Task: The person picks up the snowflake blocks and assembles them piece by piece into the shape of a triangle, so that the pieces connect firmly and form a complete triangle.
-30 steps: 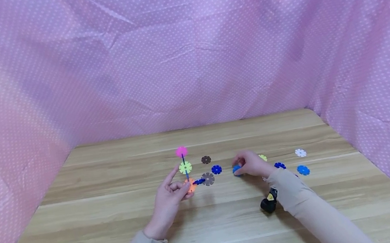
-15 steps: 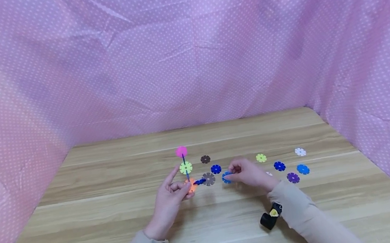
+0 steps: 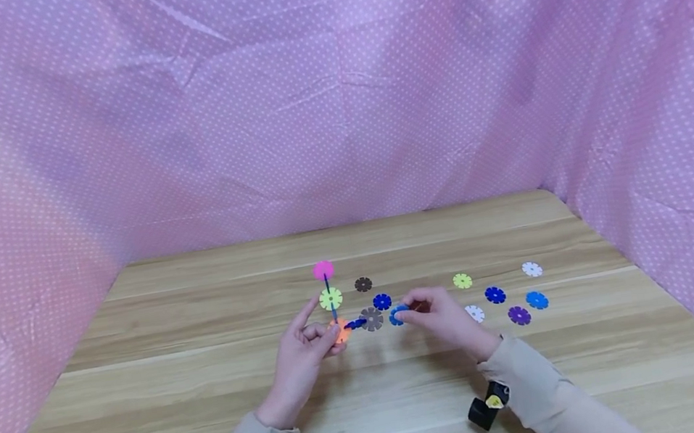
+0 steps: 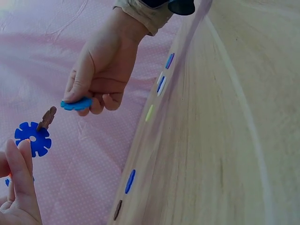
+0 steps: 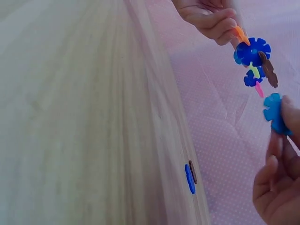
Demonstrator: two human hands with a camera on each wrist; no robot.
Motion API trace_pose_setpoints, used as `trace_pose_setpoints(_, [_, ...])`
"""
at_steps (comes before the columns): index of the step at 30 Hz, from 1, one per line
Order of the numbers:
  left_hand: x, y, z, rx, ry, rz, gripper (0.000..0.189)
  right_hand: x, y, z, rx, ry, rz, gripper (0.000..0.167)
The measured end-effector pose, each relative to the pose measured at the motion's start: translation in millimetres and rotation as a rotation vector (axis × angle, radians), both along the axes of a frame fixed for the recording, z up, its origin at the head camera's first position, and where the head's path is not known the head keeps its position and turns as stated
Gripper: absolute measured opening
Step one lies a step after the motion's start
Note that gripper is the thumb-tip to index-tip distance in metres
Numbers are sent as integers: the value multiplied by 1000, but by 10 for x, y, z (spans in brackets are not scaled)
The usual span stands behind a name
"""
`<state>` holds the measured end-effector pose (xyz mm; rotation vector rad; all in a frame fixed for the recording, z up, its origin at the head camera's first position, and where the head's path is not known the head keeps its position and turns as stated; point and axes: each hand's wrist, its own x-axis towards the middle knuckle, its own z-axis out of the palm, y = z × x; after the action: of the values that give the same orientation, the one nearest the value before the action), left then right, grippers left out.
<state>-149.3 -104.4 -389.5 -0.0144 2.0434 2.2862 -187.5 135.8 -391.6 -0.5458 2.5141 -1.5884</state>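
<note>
My left hand (image 3: 300, 358) pinches an orange notched disc (image 3: 340, 331), part of a joined chain of snowflake discs held above the table. From the orange disc the chain runs to a yellow-green disc (image 3: 331, 298) and a pink disc (image 3: 324, 270), with blue discs between them seen edge-on. A dark blue disc (image 4: 33, 139) links the orange one to a brown disc (image 3: 371, 319) on the right. My right hand (image 3: 442, 317) holds a light blue disc (image 5: 273, 112) between thumb and fingers, its edge close to the brown disc and a small gap between them.
Loose discs lie on the wooden table (image 3: 214, 409): dark brown (image 3: 363, 284) and dark blue (image 3: 382, 302) behind the hands; yellow-green (image 3: 462, 281), blue (image 3: 495, 295), purple (image 3: 519, 316), light blue (image 3: 537, 300) and white (image 3: 532, 269) to the right. A pink dotted cloth (image 3: 332, 101) surrounds the table.
My right hand has carried the light blue disc left, from near the loose discs to beside the brown disc. The left hand and its chain stay nearly still.
</note>
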Motion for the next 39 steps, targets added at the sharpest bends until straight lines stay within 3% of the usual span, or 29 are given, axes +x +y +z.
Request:
trace_pose_setpoints(9, [13,25,26,-1,-5,3,70,67,-27,44,-51,31,-34,8])
trace_pose_setpoints(18, [31,28,37,11,-10,6,70,90,-73,27,4,162,-29,5])
trace_pose_setpoints(26, [41,38,34,13,-2,-4,70,131,-107,27,51,371,-31,10])
trace_pose_setpoints(33, [38,56,29,5,10,-5,71,97,-93,-57,-32,651,37,24])
trace_pose_setpoints(39, [36,56,15,14,-4,-8,71,84,-81,-94,-75,728,81,25])
